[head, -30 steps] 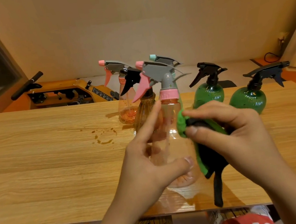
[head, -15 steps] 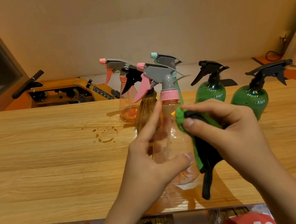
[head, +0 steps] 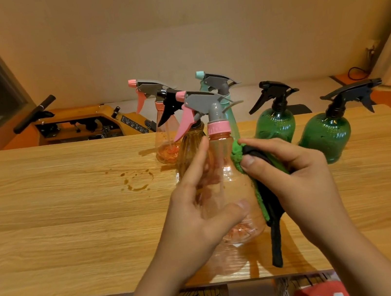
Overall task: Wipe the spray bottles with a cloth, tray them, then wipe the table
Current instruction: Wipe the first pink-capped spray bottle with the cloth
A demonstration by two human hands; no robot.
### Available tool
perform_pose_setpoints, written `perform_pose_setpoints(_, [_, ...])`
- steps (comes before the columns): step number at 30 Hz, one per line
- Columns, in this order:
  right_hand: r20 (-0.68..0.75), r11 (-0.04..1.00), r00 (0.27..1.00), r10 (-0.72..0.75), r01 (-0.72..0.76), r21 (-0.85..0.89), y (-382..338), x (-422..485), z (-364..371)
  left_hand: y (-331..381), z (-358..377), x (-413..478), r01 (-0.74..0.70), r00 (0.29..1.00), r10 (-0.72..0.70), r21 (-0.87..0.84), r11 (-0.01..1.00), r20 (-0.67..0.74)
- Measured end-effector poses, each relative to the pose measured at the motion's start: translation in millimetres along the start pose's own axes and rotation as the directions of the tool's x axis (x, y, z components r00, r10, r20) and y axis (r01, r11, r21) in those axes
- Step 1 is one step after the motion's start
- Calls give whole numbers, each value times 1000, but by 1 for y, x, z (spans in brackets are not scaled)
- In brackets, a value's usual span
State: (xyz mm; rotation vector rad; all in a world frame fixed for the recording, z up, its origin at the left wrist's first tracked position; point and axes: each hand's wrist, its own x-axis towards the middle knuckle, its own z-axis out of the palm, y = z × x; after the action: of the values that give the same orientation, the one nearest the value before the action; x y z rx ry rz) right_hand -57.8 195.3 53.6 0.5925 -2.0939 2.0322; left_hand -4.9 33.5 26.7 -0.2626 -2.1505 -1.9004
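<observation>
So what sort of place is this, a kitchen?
Probably a plain workroom, not a kitchen, though that's a guess: a wooden table before a blank wall, a yellow machine behind it, and several spray bottles set out on it.

wooden table [head: 47, 222]: ring stain [head: 138, 181]; upright along back: pink-trigger bottle [head: 166, 142], amber bottle [head: 190, 146], teal bottle [head: 220, 85], two green bottles [head: 275, 125] [head: 324, 137].
</observation>
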Motion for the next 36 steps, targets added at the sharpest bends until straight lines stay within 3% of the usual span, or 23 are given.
perform_pose_setpoints(12, [-50, 991, 994, 97, -92, 99, 1, 8, -10, -2, -8, 3, 33, 993, -24, -78, 996, 115])
perform_pose_setpoints(16, [4, 994, 997, 82, -82, 68, 3, 4, -17, -4, -1, 3, 7, 997, -2, -66, 998, 81])
perform_pose_setpoints(22, [127, 993, 991, -37, 50, -102, 3, 0, -26, -4, 7, 2, -21, 999, 23, -50, 999, 39])
perform_pose_setpoints(27, [-13, 998, 998, -62, 61, -28, 5, 3, -21, 0, 16, -2, -47, 999, 47, -64, 997, 5])
perform_pose_setpoints(32, [116, 992, 990, -75, 86, -91, 0, -2, -20, -2, 12, -1, -69, 993, 62, -63, 996, -102])
perform_pose_setpoints(36, [27, 996, 997, -73, 74, -48, -1, 2, -17, 1, 17, -6, -57, 995, 52, -59, 997, -82])
